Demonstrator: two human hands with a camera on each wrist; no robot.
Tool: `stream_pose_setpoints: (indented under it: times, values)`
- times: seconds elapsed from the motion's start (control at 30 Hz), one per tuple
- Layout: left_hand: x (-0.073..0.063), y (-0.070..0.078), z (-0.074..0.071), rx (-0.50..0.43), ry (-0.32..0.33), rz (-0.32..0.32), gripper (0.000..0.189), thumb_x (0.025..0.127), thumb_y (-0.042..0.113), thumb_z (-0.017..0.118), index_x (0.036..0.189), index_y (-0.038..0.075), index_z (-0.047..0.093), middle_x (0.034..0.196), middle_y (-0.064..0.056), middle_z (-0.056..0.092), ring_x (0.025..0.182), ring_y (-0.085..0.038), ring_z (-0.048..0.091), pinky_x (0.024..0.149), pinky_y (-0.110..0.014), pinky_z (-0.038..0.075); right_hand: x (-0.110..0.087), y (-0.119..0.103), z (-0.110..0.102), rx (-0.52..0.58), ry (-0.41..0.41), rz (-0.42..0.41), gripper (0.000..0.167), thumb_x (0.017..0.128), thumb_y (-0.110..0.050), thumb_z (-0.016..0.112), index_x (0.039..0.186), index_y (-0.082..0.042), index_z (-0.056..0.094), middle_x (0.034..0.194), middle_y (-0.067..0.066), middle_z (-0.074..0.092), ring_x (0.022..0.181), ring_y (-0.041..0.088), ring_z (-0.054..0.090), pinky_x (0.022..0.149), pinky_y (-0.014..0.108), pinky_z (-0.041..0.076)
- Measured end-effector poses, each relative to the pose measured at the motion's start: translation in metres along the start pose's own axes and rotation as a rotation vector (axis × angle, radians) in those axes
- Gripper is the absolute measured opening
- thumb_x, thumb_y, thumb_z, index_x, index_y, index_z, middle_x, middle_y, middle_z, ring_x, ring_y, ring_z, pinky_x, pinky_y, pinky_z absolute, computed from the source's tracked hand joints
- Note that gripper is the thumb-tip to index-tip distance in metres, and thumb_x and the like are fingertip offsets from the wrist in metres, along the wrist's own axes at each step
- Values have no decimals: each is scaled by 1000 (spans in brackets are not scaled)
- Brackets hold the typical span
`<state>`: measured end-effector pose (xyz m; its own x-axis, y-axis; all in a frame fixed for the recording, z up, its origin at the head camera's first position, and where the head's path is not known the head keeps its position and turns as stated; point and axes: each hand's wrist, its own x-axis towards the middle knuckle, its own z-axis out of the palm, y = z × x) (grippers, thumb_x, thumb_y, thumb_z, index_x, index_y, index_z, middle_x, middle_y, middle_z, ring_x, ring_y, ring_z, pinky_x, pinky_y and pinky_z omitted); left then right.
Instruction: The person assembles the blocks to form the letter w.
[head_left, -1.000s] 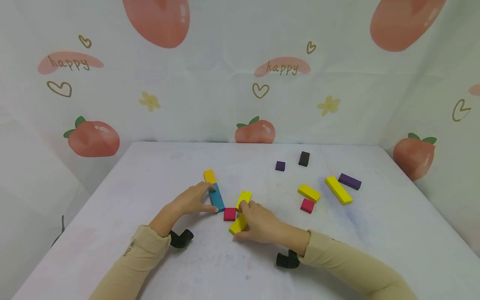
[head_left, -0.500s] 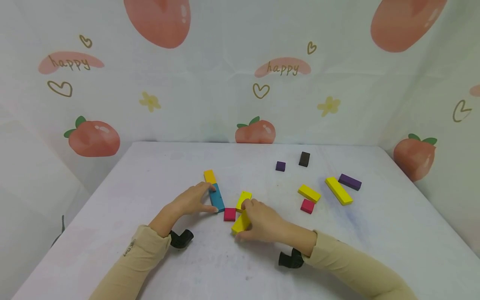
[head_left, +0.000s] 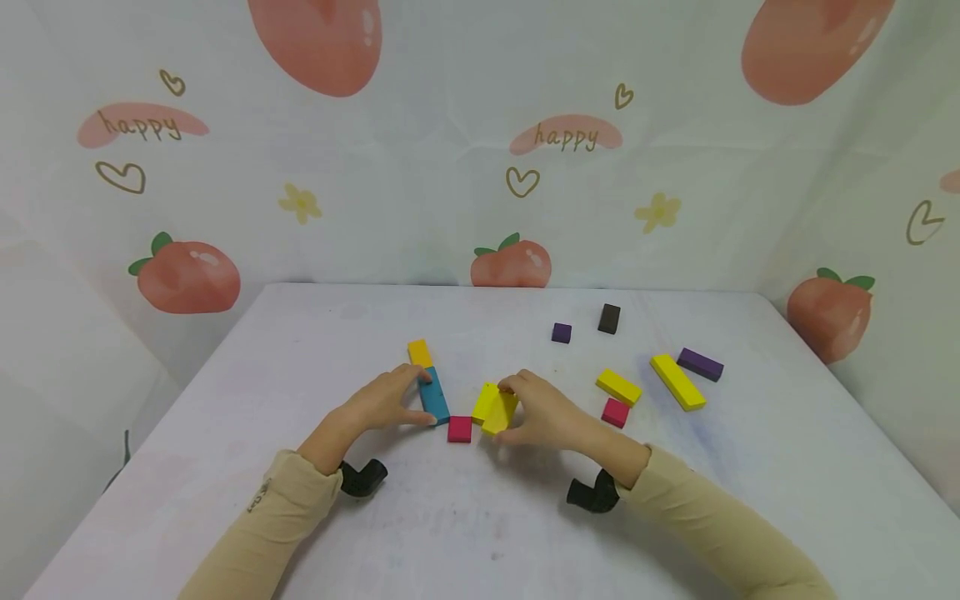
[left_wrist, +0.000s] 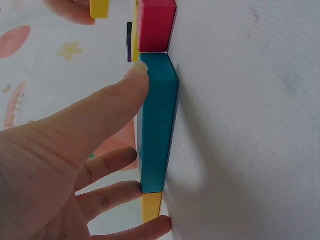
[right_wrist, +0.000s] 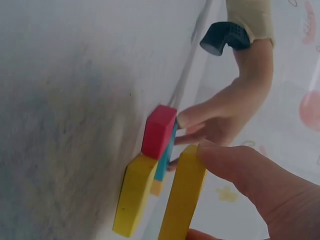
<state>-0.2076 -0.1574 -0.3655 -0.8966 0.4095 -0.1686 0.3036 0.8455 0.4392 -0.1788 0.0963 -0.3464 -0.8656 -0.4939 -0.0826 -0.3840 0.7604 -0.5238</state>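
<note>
My right grip pinches a flat yellow rectangular block between thumb and fingers, narrow around it, and I hold it raised above the white worktop. In the head view it partly covers a second yellow rectangular block that lies on the worktop; from my right wrist I can see a gap between the two.

My left grip is spread wide beside a long blue rectangular block. My thumb tip rests on its near end, and my fingers reach towards its far end, where a small orange rectangular block continues the line. A small red square block sits at the near end of the blue one, and the lying yellow block touches it on its far side.

Off to my right lie a short yellow bar with another red block just beside it, then a long yellow bar near a dark purple bar. Farther back are a small dark purple block and a black rectangular block, apart from each other. Behind the worktop hangs a white cloth printed with peaches.
</note>
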Motion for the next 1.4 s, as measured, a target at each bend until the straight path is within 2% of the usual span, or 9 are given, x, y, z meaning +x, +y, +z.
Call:
stream_pose_setpoints:
  times: [0.13, 0.37, 0.6, 0.93, 1.4]
  values:
    - [0, 0, 0, -4, 0, 3, 59, 79, 35, 74, 124, 5, 50, 134, -18, 48, 113, -32, 49, 103, -50, 39, 3, 7, -4, 28, 16, -26, 61, 74, -22, 78, 125, -1, 53, 115, 10, 58, 104, 24, 54, 92, 37, 51]
    - [0, -2, 0, -11, 4, 18, 58, 79, 34, 74, 123, 5, 51, 133, -18, 49, 114, -33, 49, 103, -50, 39, 10, 21, -10, 38, 46, -129, 60, 75, -19, 77, 124, 5, 52, 116, 15, 58, 104, 28, 55, 93, 41, 50]
    - [1, -2, 1, -20, 1, 17, 58, 79, 34, 74, 123, 5, 51, 134, -18, 48, 116, -33, 48, 104, -50, 38, 21, 34, -12, 67, 27, -146, 60, 76, -19, 76, 126, 4, 52, 119, 15, 58, 107, 30, 55, 96, 43, 48]
    - [1, -1, 0, -12, 0, 5, 58, 79, 34, 73, 124, 5, 51, 134, -17, 48, 116, -32, 47, 104, -50, 38, 36, 45, -14, 58, 47, -119, 60, 77, -20, 75, 128, 2, 51, 122, 16, 58, 110, 30, 55, 98, 43, 47]
    - [0, 0, 0, -18, 1, 10, 57, 79, 34, 74, 123, 5, 51, 134, -18, 48, 116, -32, 48, 104, -50, 38, 50, 51, -17, 102, 63, -69, 62, 78, -21, 75, 129, 3, 51, 126, 18, 56, 113, 32, 54, 100, 44, 45]
